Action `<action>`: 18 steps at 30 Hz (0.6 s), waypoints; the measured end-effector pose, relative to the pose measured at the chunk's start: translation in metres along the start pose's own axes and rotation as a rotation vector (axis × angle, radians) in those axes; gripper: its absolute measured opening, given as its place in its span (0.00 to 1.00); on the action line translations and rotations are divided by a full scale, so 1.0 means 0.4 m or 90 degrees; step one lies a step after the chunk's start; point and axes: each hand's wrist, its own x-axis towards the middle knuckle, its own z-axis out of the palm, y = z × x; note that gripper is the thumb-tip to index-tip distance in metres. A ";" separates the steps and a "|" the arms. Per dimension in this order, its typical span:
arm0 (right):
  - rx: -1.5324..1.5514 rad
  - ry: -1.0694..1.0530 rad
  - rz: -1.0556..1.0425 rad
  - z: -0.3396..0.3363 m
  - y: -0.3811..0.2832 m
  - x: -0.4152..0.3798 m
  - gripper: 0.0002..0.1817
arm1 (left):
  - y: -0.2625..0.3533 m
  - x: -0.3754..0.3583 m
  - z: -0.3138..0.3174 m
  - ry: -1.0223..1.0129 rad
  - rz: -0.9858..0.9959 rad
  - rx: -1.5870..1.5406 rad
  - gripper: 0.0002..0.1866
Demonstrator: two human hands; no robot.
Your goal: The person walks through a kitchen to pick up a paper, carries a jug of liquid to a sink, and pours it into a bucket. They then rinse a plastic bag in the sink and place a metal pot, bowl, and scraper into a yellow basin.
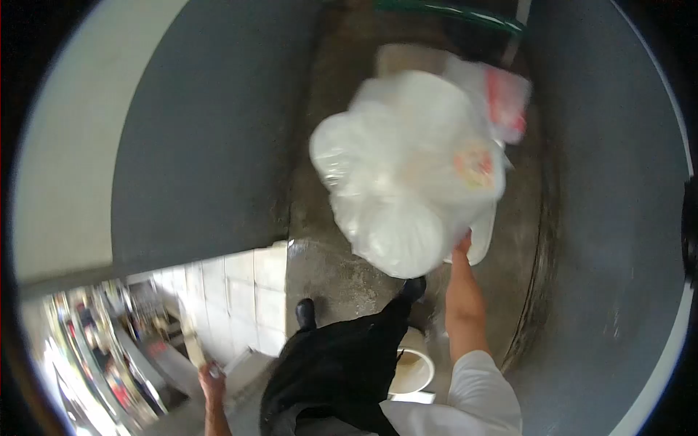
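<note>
A big bundle of white, cloudy plastic bags (396, 174) with rounded contents fills the upper middle, blurred by motion. An orange and red print shows on its right side. Under its lower right edge sticks out the pale rim of a white tub (481, 243). My right hand (462, 243) is at that rim, arm stretched forward, fingers seemingly curled round the edge and partly hidden by the bags. Far off to the lower left, my left hand (211, 379) is closed beside a pale, narrow strip; what it holds, if anything, is too blurred to name.
Grey walls (211, 138) rise on both sides of the wet floor (342, 283). A red-marked clear bag (505, 102) lies behind the bundle, near a green bar (451, 11). A white bucket (412, 372) stands by my legs. Cluttered shelves (105, 349) are lower left.
</note>
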 end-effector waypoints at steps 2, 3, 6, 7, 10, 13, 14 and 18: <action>-0.326 -0.022 0.046 0.079 -0.064 -0.054 0.27 | 0.062 -0.011 -0.018 0.055 0.012 -0.079 0.21; -0.623 0.001 0.052 0.090 -0.080 -0.085 0.28 | 0.107 -0.006 -0.040 0.068 -0.013 -0.121 0.24; -0.534 -0.035 0.185 0.045 -0.051 -0.240 0.22 | 0.103 0.057 -0.078 0.003 -0.307 -0.529 0.23; -0.617 -0.002 0.241 0.044 -0.040 -0.305 0.17 | 0.102 0.063 -0.095 0.054 -0.392 -0.725 0.24; -1.000 -0.143 0.242 0.087 0.060 -0.528 0.14 | 0.021 0.057 -0.113 0.006 -0.353 -1.255 0.26; -1.232 -0.513 0.077 0.232 0.281 -0.828 0.16 | -0.133 0.049 -0.123 0.001 -0.200 -1.511 0.25; -1.192 -0.604 0.104 0.315 0.356 -0.953 0.19 | -0.188 0.056 -0.125 0.021 -0.204 -1.529 0.25; -1.064 -0.943 0.022 0.726 0.618 -1.541 0.31 | -0.423 0.103 -0.100 0.058 -0.234 -1.523 0.24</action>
